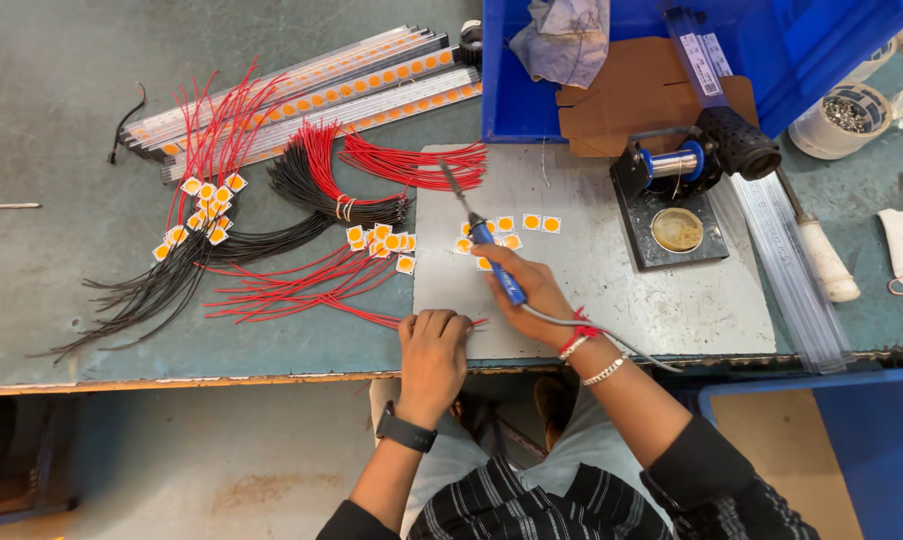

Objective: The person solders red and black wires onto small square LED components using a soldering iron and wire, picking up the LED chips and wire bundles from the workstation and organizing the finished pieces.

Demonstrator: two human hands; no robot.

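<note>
Counter (pixel 61 290) of worn grey-green carries a grey work plate (pixel 611 270) at its front edge. Blue bin (pixel 791 50) sits at the back edge, LED strips (pixel 311 90) toward the back left corner. Red wires (pixel 301 285) and black wires (pixel 171 280) fan across the left half. Right hand (pixel 541 295) has its fingers wrapped round a blue-handled soldering iron (pixel 491 245), tip over small yellow LED chips (pixel 516 228) on the plate. Left hand (pixel 433 350), fingers curled narrow, presses a red wire end at the plate's front edge
</note>
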